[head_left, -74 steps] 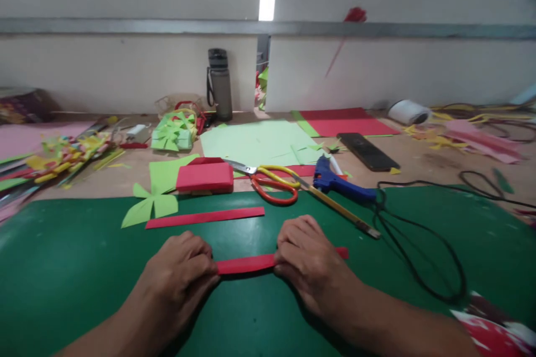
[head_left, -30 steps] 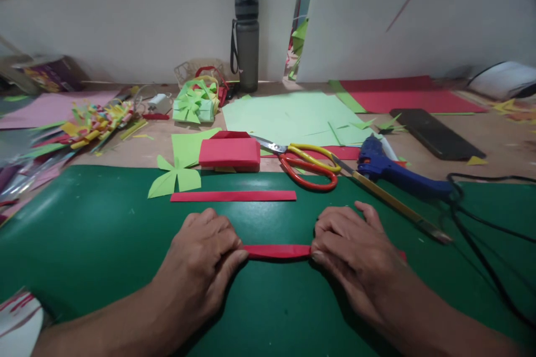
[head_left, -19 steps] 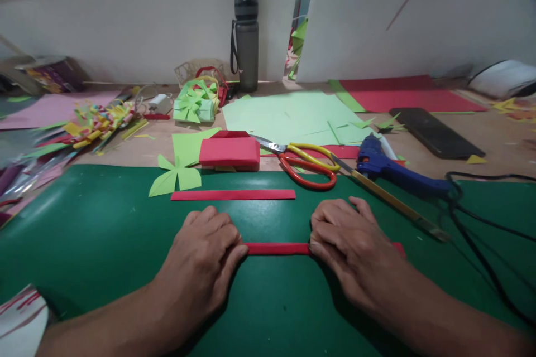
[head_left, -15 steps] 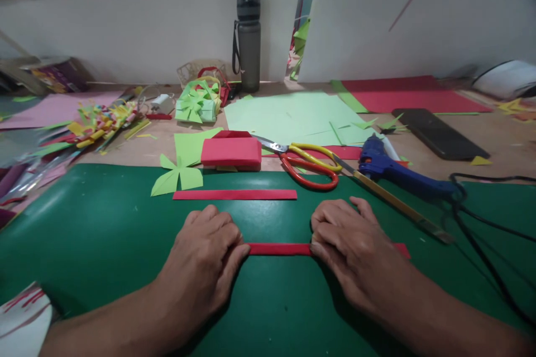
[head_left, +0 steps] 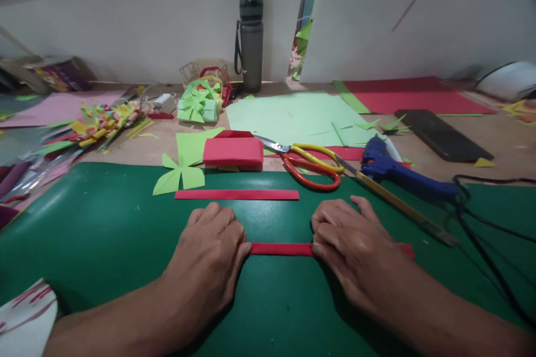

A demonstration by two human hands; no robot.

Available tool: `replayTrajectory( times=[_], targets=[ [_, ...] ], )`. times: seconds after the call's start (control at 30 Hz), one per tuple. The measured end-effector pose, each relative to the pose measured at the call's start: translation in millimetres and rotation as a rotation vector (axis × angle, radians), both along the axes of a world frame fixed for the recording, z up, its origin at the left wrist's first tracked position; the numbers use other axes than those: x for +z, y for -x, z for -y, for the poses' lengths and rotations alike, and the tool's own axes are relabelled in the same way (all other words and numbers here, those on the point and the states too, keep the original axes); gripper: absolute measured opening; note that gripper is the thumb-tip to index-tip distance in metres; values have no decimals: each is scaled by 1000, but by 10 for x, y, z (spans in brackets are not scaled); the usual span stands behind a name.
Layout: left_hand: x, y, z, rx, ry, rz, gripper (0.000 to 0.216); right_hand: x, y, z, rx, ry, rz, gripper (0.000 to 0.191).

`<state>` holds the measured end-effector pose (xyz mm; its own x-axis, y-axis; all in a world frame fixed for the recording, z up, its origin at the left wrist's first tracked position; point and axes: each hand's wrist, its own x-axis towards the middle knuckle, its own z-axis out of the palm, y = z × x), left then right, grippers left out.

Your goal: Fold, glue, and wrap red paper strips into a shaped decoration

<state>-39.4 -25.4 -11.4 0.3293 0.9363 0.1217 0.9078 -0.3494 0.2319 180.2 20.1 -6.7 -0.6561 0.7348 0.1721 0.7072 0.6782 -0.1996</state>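
A narrow red paper strip (head_left: 282,249) runs level across the green mat (head_left: 113,234). My left hand (head_left: 213,251), fingers curled, pinches its left part. Farther right, my right hand (head_left: 349,242) is closed on the same strip, whose end pokes out beyond the knuckles. The fingertips of both hands are mostly hidden. Just beyond the hands a second red paper strip (head_left: 237,194) lies flat. Behind that sit a folded red paper box (head_left: 233,152) and a green paper leaf shape (head_left: 180,173).
Scissors (head_left: 312,175) with red and yellow handles lie beyond my right hand, beside a cutter knife (head_left: 402,201) and a blue glue gun (head_left: 402,173) with a black cord. Farther back are a phone (head_left: 439,134), a dark bottle (head_left: 251,44) and pale green paper (head_left: 288,117).
The view has shifted very slightly. My left hand has turned a little, with its thumb tucked closer to the fingers; both hands stay on the strip.
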Motion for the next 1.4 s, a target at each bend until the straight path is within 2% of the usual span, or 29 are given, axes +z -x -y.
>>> replayTrajectory(
  times=[0.2, 0.4, 0.5, 0.57, 0.7, 0.83, 0.93, 1.13, 1.3, 1.4],
  targets=[
    [48, -20, -38, -17, 57, -115, 29, -5, 4, 0, -20, -2, -25, 28],
    [54, -18, -68, -26, 103, -100, 27, -10, 2, 8, -8, -17, -26, 27],
    [32, -4, -75, -38, 101, -73, 22, 5, -18, -4, -14, 26, -33, 22],
    [16, 9, -87, -78, 73, -87, 23, 20, -36, -22, -31, 99, -62, 16],
    [24, 10, -131, -250, 13, -235, 57, 58, -62, -53, -69, 215, -99, 12],
    [74, -36, -178, -399, -43, -352, 58, 77, -71, -58, -61, 220, -86, 14],
    [104, -66, -199, -461, -76, -415, 55, 71, -79, -51, -52, 201, -80, 13],
    [141, 22, -190, -489, -70, -411, 52, 81, -81, -46, -50, 208, -56, 13],
    [95, 278, -77, -438, -45, -353, 42, 94, -77, -41, -58, 209, -47, 12],
    [17, 477, 33, -396, -116, -308, 45, 93, -85, -30, -58, 206, -54, 12]
  ],
)
